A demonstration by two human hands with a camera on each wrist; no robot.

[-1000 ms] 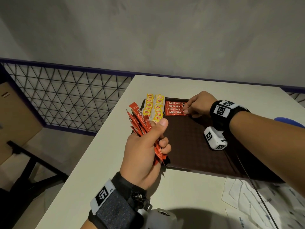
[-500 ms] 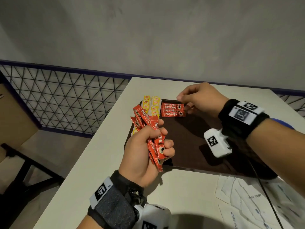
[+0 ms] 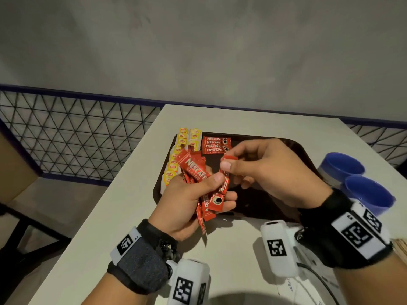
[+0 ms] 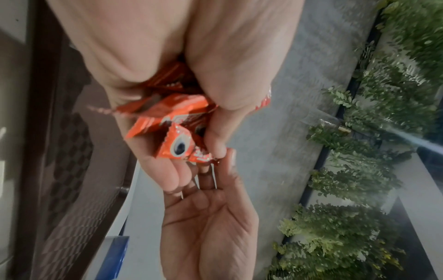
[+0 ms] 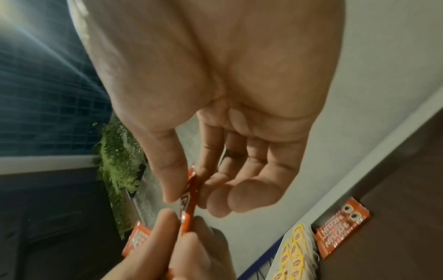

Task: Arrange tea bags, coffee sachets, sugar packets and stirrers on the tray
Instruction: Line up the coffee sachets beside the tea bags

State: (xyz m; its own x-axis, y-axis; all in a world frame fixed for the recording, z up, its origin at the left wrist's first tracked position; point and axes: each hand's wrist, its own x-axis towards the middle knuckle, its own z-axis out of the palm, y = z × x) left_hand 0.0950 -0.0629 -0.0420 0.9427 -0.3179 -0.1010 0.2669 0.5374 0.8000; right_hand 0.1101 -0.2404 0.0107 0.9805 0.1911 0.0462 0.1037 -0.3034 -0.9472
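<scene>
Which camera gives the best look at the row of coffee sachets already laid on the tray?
The head view: the laid coffee sachets lie unobstructed with readable labels at the tray's far edge. The right wrist view catches them blurred in a corner. The left wrist view shows none of them.

We see a fanned bunch of red coffee sachets (image 3: 193, 172) above the brown tray (image 3: 259, 203); four more sachets (image 3: 215, 145) lie flat at its far edge, beside two rows of yellow tea bags (image 3: 182, 150).
</scene>
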